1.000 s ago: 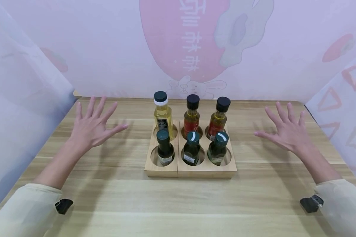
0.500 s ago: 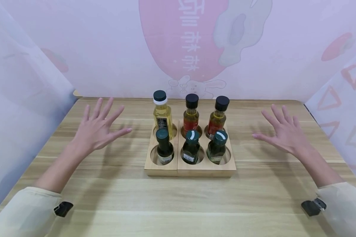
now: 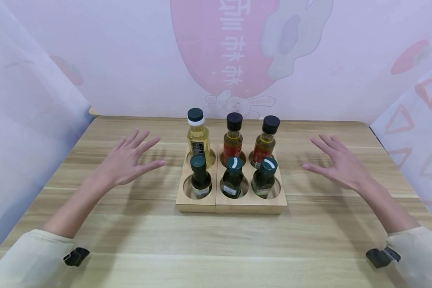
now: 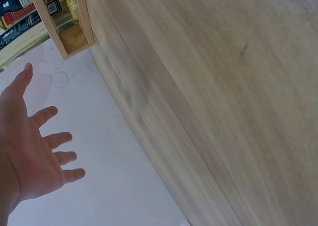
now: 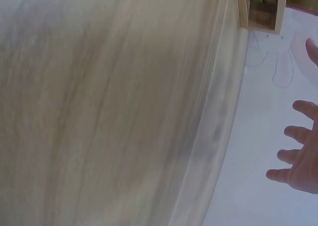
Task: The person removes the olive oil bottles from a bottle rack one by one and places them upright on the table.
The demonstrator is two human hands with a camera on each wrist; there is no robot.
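Both hands hover above the table with fingers spread, holding nothing. To the left of a wooden bottle rack (image 3: 252, 209) is my left hand (image 3: 126, 160); its palm shows in the left wrist view. On the rack's other side is my right hand (image 3: 340, 166), partly cut off in the right wrist view. The rack's back row holds a pale yellow oil bottle (image 3: 198, 138) and two black-capped bottles with red labels, a middle one (image 3: 232, 146) and a right one (image 3: 264, 148). In front stand three dark green-capped bottles, left (image 3: 200, 180), middle (image 3: 233, 180) and right (image 3: 263, 182).
The wood-grain table (image 3: 223, 248) surrounds the rack. A printed white and pink backdrop (image 3: 137, 60) rises behind the table's far edge and along both sides. Black wrist devices sit at the left cuff (image 3: 76, 257) and right cuff (image 3: 383, 257).
Both hands have moved inward, nearer the rack, and their raised fingers have tipped lower. The rack and bottles stay in place.
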